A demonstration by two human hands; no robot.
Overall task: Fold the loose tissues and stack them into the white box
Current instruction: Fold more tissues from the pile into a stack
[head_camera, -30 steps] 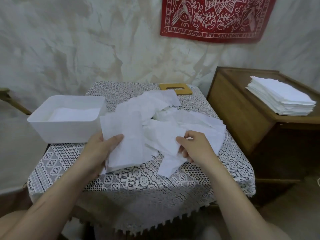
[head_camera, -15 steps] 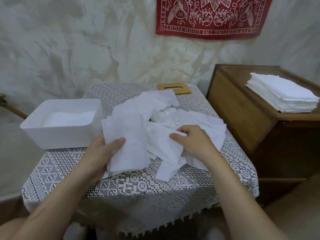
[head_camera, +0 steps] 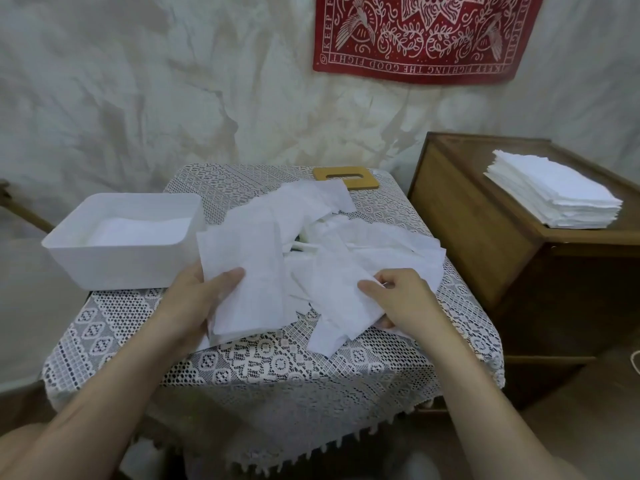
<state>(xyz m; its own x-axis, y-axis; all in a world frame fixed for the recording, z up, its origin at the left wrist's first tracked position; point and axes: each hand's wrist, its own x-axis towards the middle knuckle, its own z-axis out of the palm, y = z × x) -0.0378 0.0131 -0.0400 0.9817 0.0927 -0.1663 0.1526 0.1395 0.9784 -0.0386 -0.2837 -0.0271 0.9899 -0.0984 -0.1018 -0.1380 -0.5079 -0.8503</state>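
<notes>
Partly done, by look: few sheets point(head_camera: 138, 230) already in box point(head_camera: 114, 268), at 9 o'clock of pile point(head_camera: 374, 240). Gripping folded tissue point(head_camera: 249, 271) with left hand point(head_camera: 197, 299), thumb clamped on top. Pinching loose sheet point(head_camera: 339, 296) at pile's 5 o'clock with right hand point(head_camera: 401, 299). Much left to fold.

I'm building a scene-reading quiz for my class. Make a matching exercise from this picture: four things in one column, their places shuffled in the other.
Things
1. folded tissue
2. loose tissue
3. wooden lid
4. tissue stack

Places
A. on the wooden cabinet
B. pinched by the right hand
C. at the far edge of the table
D. gripped in the left hand

Pairs: 1-D, 2-B, 3-C, 4-A
</notes>
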